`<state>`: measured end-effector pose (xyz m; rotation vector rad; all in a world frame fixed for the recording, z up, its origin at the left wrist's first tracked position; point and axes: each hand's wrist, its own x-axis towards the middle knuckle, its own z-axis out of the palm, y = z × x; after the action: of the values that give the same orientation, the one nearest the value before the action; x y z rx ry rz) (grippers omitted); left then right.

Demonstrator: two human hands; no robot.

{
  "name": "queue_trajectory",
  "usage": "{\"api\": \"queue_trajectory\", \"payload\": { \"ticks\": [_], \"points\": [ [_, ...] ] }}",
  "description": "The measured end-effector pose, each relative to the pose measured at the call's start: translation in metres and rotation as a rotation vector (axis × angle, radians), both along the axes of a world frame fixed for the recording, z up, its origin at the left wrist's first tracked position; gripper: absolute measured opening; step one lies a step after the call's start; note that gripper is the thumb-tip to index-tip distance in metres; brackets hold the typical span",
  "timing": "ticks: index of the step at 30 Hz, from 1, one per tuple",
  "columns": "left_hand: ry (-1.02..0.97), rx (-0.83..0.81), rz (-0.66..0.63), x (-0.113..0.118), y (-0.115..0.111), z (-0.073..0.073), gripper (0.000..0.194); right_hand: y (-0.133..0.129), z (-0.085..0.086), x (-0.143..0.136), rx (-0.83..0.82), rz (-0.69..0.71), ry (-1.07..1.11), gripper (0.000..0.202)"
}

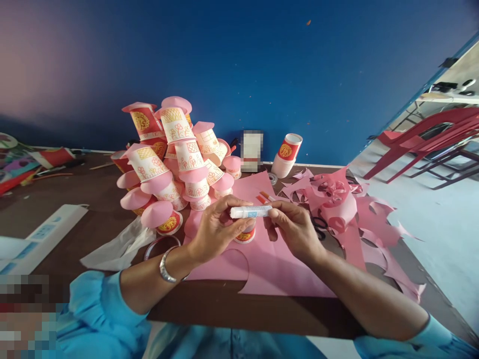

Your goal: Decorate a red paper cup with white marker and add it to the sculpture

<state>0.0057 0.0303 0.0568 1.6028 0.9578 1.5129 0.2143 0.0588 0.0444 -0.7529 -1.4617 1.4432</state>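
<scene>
Between my two hands I hold a white glue stick [251,212] with a blue label, lying nearly level. My left hand [219,224] pinches its left part between thumb and fingers. At its right end, the thumb and fingers of my right hand [295,227] grip it. Behind and below the stick stands a red paper cup [245,235], mostly hidden by it and my left hand. Pink paper sheets [288,269] lie under my hands, one with a curved cut line. Just beyond are orange-and-white marker-like sticks [264,197]. Black-handled scissors [319,227] rest near my right wrist.
Paper cups with pink cone tops [179,124] are piled at the left back. A stack of cups [286,154] leans by the blue wall. Pink paper scraps [340,199] cover the right side. A clear plastic bag [119,244] and a long white box [47,232] lie left.
</scene>
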Motion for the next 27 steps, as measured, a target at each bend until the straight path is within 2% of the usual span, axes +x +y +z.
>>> {"api": "queue_trajectory", "payload": {
  "ticks": [7,13,18,21,27],
  "points": [
    [0.129,0.080,0.076,-0.0014,0.0006,-0.0001,0.015,0.0018,-0.0022,-0.0023,-0.092,0.062,0.031,0.050],
    [0.172,0.133,0.069,-0.0035,0.0012,-0.0031,0.009,0.0024,-0.0037,-0.0028,-0.125,0.095,0.052,0.051],
    [0.204,0.172,0.047,-0.0039,0.0002,-0.0031,0.008,0.0007,-0.0073,-0.0002,-0.047,0.068,-0.012,0.055],
    [0.188,0.137,0.050,-0.0032,0.0004,-0.0014,0.009,0.0004,-0.0078,0.0010,0.013,0.024,0.008,0.048],
    [0.181,0.104,0.047,-0.0035,0.0002,-0.0037,0.014,0.0008,-0.0041,0.0002,-0.029,0.058,0.003,0.042]
  ]
}}
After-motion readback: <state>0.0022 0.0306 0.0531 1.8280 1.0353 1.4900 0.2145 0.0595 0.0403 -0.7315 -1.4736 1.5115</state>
